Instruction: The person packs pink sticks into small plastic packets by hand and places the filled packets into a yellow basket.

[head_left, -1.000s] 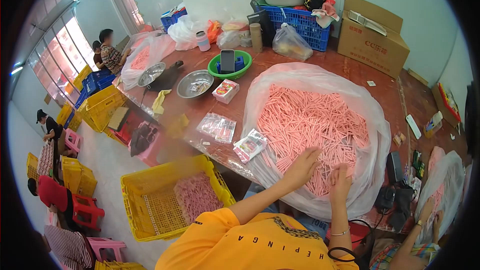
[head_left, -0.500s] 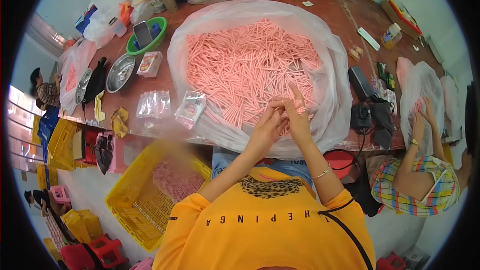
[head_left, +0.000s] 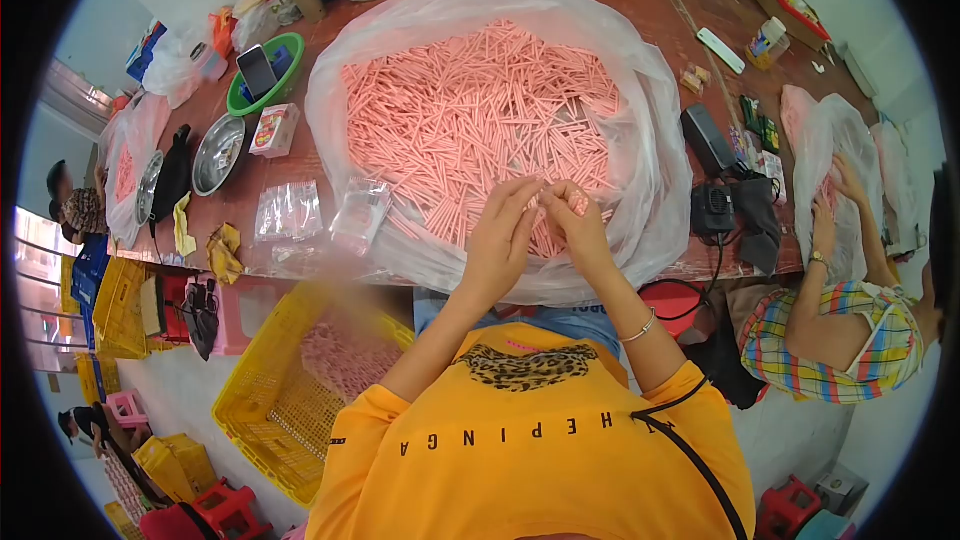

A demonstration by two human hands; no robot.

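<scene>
Outstretched finger now curled in: bag (head_left: pixel 326 105), holding pink sticks (head_left: pixel 465 105); left hand (head_left: pixel 500 235) and right hand (head_left: pixel 581 230), fingertips close together, cannot tell whether either grip clamps sticks; spill possible, should near rim be pressed down.

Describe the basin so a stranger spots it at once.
Start from the big translucent bag of pink sticks on the red table. Up and left of it, just beyond the metal bowl, sits the basin. It is bright green, unlike the silvery bowl, with a smartphone leaning in it.
</scene>
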